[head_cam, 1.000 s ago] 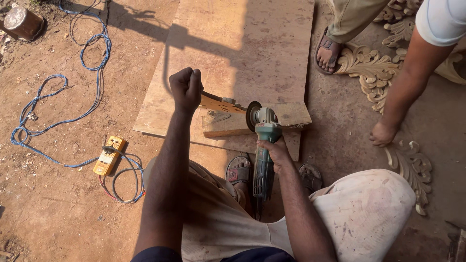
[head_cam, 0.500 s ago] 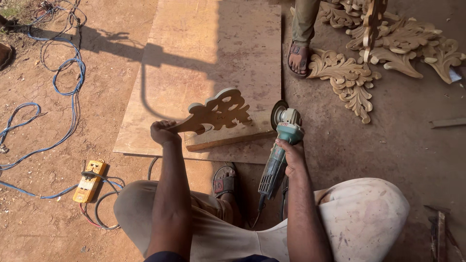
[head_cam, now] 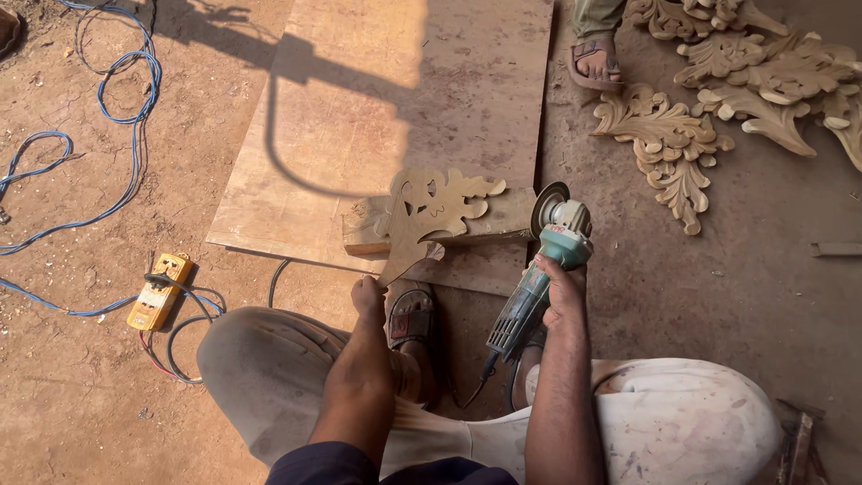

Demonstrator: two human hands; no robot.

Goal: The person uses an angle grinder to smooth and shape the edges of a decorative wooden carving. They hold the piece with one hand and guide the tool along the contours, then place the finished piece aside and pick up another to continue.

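The carved wooden leaf piece (head_cam: 431,216) stands tilted just beyond the left hand (head_cam: 368,295), which is closed on its pointed lower tip only; its upper part leans on a wooden block (head_cam: 489,220) that lies on a plywood board (head_cam: 359,135) on the dirt floor. To the right, the right hand (head_cam: 558,292) is wrapped firmly around the body of a green angle grinder (head_cam: 539,269), whose disc is near the right edge of the carving. I think the main risk is that such a small grip at one corner lets the carving turn or jump if the disc bites it. The thin leaf ends could also break. The person's sandaled foot (head_cam: 413,316) is just below the left hand, close to the disc. The grinder's cable runs back between the knees and could catch.
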